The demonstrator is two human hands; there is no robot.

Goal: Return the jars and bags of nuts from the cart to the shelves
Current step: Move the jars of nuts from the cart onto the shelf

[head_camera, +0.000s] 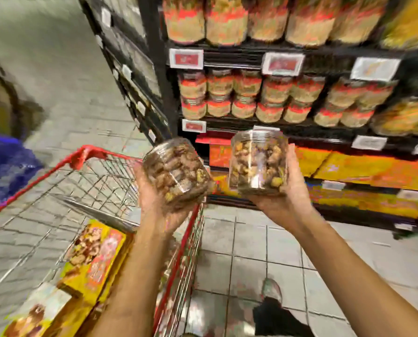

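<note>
Presently, left hand [152, 200]: closed round the left jar [176, 171], which is cradled from below in the palm.
Left jar: clear plastic, filled with brown nuts; it is held tilted and is seen over the right rim of the cart [86, 154].
Right hand [289, 193]: wrapped round the right jar [259, 164] from below and from its right side; the thumb is laid along the jar's right wall.
Right jar: clear, filled with mixed brown and yellowish nuts; it is held nearly upright and raised in front of the shelves [239, 48], apart from the left jar, with a gap between them.
Cart: a wire basket with a red rim and handle, seen at the lower left; both jars are held out of it.
Yellow packs [96, 259]: printed with pictures of nuts and laid in the cart, partly hidden by the left forearm.
Shelves: black, seen ahead and to the right; shelf jars [247, 93] with red and cream labels are stacked in rows on the upper levels, and yellow and orange packets [363, 166] are laid lower down.
Price tags [186, 58]: white-framed, fixed along the shelf edges; the print is too blurred to be read.
Floor [251, 244]: pale tiles; a shoe [272, 290] is seen below the right forearm.
</note>
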